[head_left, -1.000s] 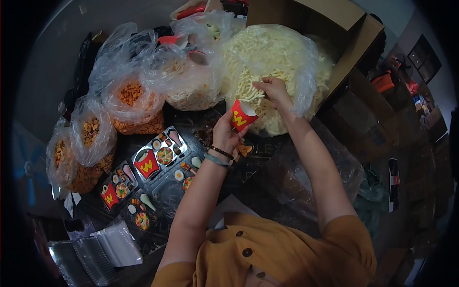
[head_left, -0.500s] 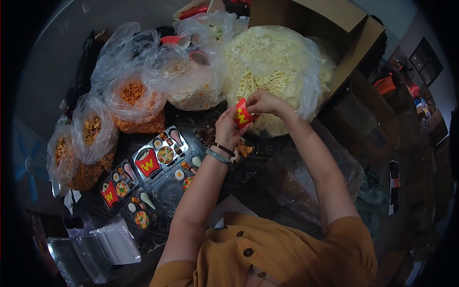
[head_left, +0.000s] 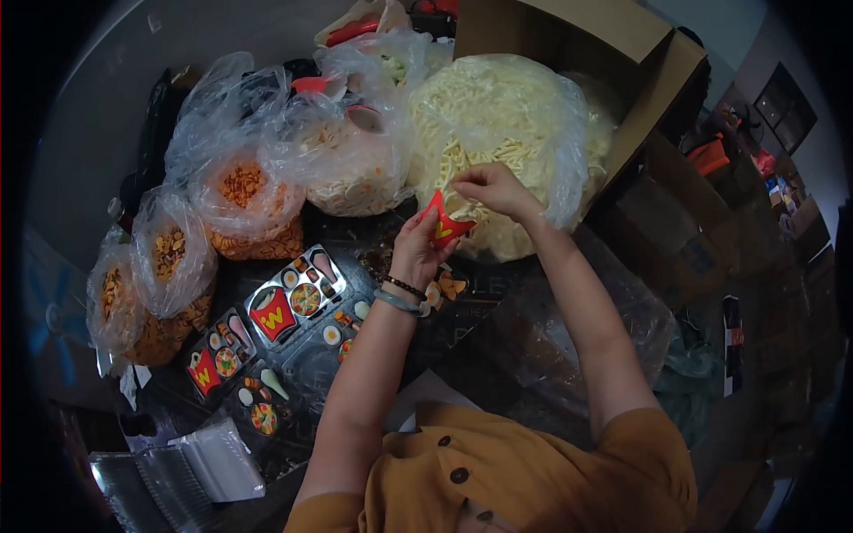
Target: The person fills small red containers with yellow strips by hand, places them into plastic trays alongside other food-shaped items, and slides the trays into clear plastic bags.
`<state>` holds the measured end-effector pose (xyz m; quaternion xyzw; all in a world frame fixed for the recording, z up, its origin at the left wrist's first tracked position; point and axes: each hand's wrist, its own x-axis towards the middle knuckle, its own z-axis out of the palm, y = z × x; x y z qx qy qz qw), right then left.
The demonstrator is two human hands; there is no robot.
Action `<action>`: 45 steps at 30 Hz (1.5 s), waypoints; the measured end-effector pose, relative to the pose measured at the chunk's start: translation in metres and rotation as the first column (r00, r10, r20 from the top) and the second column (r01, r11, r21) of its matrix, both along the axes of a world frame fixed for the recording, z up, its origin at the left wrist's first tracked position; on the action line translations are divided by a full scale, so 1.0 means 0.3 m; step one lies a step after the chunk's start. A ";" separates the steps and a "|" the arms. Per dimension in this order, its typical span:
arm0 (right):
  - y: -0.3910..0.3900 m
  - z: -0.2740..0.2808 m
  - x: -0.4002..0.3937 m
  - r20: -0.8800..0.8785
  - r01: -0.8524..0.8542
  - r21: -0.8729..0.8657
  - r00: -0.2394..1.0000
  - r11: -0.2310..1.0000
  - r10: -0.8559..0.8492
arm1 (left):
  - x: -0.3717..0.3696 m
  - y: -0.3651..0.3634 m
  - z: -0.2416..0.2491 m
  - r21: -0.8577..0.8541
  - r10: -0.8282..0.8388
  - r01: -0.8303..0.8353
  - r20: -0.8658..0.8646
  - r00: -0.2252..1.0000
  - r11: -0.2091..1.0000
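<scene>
My left hand (head_left: 418,246) grips a small red french-fry carton (head_left: 451,230) with a yellow W-shaped mark, its open top turned toward my right hand. Just above the carton, my right hand (head_left: 499,189) has thumb and fingers pinched together; whatever is between them is too small to make out. Pale bits show at the carton's mouth. Right behind both hands stands a big clear bag of cream-coloured miniature fries (head_left: 498,115). To the left lie clear trays (head_left: 283,311) holding red fry cartons, tiny fried eggs, round pizza-like pieces and other miniature food.
Clear bags of orange pieces (head_left: 258,231), brown pieces (head_left: 169,258) and white pieces (head_left: 355,182) line the left and back. A cardboard box (head_left: 613,31) stands behind the fries. Empty clear plastic packs (head_left: 178,471) lie at the lower left, plastic sheeting (head_left: 569,355) at the right.
My right hand has drawn up out of the carton's mouth and is now slightly above it. The carton has tipped and dropped a little in my left hand.
</scene>
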<state>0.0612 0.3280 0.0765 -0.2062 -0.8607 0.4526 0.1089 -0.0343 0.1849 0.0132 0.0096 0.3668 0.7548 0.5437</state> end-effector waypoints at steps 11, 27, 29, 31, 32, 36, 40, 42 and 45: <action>-0.058 -0.010 -0.005 0.116 -0.076 0.274 0.992 0.959 0.046 | 0.009 -0.021 0.015 -0.068 0.024 -0.029 -0.069 0.997 0.997; 0.004 -0.028 0.067 -0.074 0.051 -0.466 0.993 0.883 -0.097 | -0.038 -0.067 -0.001 0.156 -0.068 0.050 0.113 0.991 0.987; 0.040 -0.036 0.057 -0.137 0.159 -0.474 0.958 0.866 -0.251 | -0.039 -0.080 -0.003 0.130 -0.033 0.022 0.084 0.996 0.991; 0.058 -0.063 0.048 -0.267 0.375 0.379 0.920 0.846 -0.288 | -0.039 -0.086 -0.006 0.091 -0.011 0.003 0.086 0.996 0.996; 0.046 -0.095 0.050 -0.419 0.439 0.634 0.887 0.636 -0.195 | -0.037 -0.092 -0.008 0.089 -0.008 0.001 0.084 0.996 0.996; -0.187 0.006 0.056 -0.129 0.046 0.288 0.992 0.957 -0.009 | -0.001 -0.129 0.023 0.011 0.084 -0.083 -0.055 0.995 0.996; -0.240 -0.030 0.041 -0.143 0.051 0.235 0.990 0.971 -0.017 | 0.037 -0.189 0.057 -0.033 0.104 -0.117 -0.270 0.957 0.993; -0.291 -0.035 0.046 -0.277 0.187 0.669 0.961 0.720 0.007 | 0.051 -0.218 0.064 -0.041 0.107 -0.127 -0.325 0.940 0.991; -0.355 -0.079 0.031 -0.166 0.121 0.596 0.986 0.794 -0.025 | 0.056 -0.256 0.040 -0.035 0.107 -0.131 -0.392 0.914 0.991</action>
